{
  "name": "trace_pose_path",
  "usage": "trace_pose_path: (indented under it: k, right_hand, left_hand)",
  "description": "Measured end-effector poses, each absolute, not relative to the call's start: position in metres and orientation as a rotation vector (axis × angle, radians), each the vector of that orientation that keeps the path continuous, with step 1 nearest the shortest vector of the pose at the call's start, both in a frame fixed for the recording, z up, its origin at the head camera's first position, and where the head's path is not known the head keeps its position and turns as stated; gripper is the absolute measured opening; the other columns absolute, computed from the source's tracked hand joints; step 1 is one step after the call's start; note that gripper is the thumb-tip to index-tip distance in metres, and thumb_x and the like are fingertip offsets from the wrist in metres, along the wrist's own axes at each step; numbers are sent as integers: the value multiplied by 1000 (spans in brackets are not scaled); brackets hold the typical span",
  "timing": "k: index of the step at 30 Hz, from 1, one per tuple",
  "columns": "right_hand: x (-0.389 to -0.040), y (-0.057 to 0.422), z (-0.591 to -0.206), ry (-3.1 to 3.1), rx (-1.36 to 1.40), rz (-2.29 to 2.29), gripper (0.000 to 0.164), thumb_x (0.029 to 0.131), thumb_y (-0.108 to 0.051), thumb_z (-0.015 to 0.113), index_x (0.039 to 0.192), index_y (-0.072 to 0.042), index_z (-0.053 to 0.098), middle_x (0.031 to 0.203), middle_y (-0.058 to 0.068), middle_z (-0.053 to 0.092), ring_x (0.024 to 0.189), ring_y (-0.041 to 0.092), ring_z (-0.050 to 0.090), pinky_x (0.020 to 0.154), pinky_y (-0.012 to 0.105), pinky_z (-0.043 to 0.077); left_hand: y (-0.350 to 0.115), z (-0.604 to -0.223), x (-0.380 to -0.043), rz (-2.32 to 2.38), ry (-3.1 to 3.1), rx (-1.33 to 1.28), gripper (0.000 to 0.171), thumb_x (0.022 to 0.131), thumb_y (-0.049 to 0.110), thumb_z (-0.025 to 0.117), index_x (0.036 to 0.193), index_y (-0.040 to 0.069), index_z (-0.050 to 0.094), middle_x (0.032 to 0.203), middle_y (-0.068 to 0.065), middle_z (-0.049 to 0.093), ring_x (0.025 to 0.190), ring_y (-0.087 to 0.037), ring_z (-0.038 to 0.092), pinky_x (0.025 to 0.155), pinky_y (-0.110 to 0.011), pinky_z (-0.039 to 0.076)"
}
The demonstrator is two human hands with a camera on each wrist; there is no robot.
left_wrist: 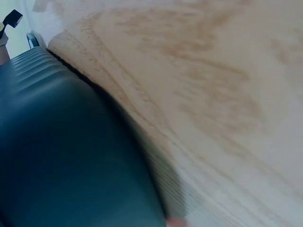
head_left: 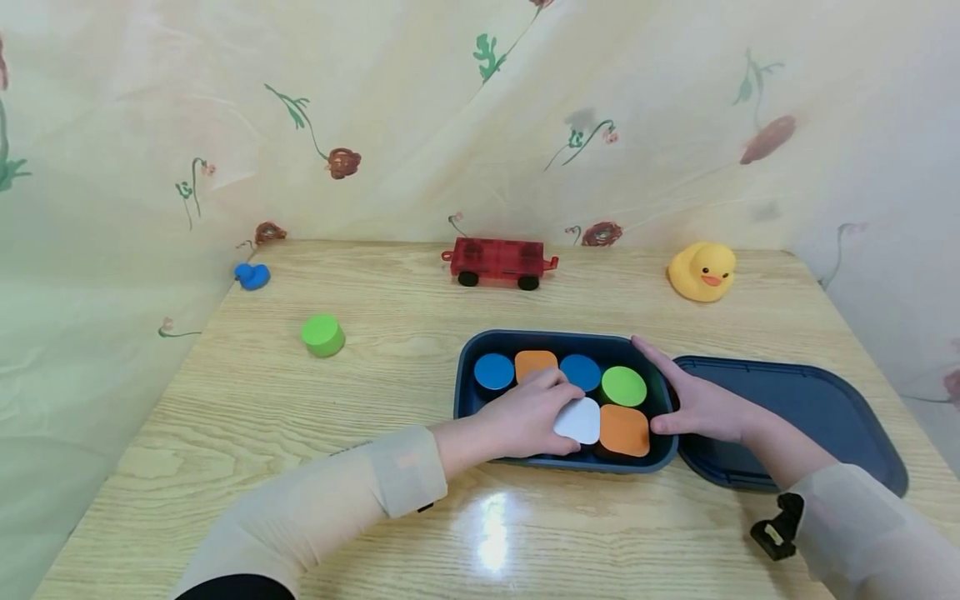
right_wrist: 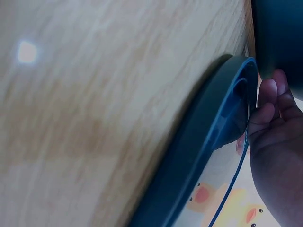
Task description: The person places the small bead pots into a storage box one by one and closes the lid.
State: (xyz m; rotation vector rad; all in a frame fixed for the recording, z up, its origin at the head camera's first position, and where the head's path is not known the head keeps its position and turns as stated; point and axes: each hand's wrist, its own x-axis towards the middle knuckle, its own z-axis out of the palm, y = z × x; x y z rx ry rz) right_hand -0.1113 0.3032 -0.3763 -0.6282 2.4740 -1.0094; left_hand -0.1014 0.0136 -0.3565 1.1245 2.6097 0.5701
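Fingers and thumb of the left hand (head_left: 527, 417) pinch a white block (head_left: 579, 422), the thumb at its near edge and the fingers over its far left side; the forearm reaches in from the near left. The right hand (head_left: 703, 406) is spread at the right end of a dark blue box (head_left: 600, 469), thumb on the right rim and fingers extended toward the far right corner. The hands are apart from each other.

In the box's far row, left to right, stand a blue round block (head_left: 494, 372), an orange block (head_left: 534, 363), a second blue round block (head_left: 581, 374) and a green round block (head_left: 624, 387). The white block is in the near row, around the middle, just left of another orange block (head_left: 624, 432). The left hand hides the near left part; whether the white block touches the box floor cannot be told.

The white block's flat, roughly square top faces up. The box's long axis runs left to right; a dark lid (head_left: 813, 421) lies to its right, lengthwise likewise, its right end slanting nearer.
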Motion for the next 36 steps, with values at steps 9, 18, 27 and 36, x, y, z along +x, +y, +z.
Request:
trace_pose_path:
  k: [9,18,27,36]
  right_hand:
    - [-113,302,-375,2476,-629,-999,100,83,-42,69,150,-33,-4,153,24,6,126,55,27,88,70,29]
    - [-112,301,-376,2472,-626,-998,99,83,-40,69,150,-33,-4,152,25,6,126,55,26,89,70,29]
    - [-111,301,-375,2475,-629,-995,100,83,-40,69,151,-32,-4,152,25,6,127,55,26,89,70,28]
    - [-111,302,-375,2480,-643,-992,100,83,-38,69,151,-32,-4,152,25,5,127,55,25,89,70,28]
  left_hand:
    - [13,-357,-99,460,2646,1139,57,83,41,69,130,13,53,117,0,46,98,-12,42,76,-16,39]
    - [11,-357,-99,399,2644,1171,58,85,45,65,131,12,53,118,-1,47,99,-12,43,76,-16,39]
    - [8,-355,-103,441,2641,1173,63,83,50,64,133,14,52,121,0,49,101,-11,46,78,-18,41]
    - [-4,-341,-111,459,2686,1136,63,83,52,64,131,13,54,126,0,50,113,-15,45,96,-25,38]
